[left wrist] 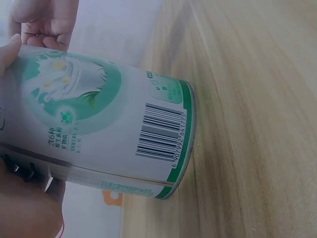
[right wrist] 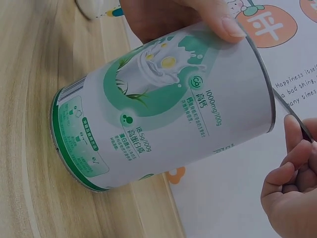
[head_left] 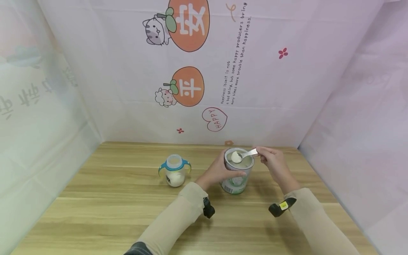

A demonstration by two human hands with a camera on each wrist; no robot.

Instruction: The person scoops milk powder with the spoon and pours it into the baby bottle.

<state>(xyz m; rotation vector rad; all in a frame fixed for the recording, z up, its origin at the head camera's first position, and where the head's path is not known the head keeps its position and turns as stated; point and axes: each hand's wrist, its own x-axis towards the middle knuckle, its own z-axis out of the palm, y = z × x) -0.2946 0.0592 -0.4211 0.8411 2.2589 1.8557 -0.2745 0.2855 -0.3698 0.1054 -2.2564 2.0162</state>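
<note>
A white and green milk powder can [head_left: 236, 181] stands uncovered on the wooden table. My left hand [head_left: 219, 168] grips it near the top, with the thumb across the near side and the fingers round the far left side. Between the thumb and fingers of my right hand [head_left: 273, 162] is the handle of a metal spoon [head_left: 250, 153]. The spoon's bowl carries a heap of pale powder [head_left: 236, 157] over the can's mouth. In the right wrist view, the right hand [right wrist: 297, 181] pinches the handle just beyond the rim, its other fingers curled.
Left of the can stands a baby bottle [head_left: 175, 178] with a blue collar and two side handles, its top uncapped and whitish contents inside. A printed white cloth [head_left: 261, 88] hangs behind the wooden table [head_left: 127, 198], with further white cloth at both sides.
</note>
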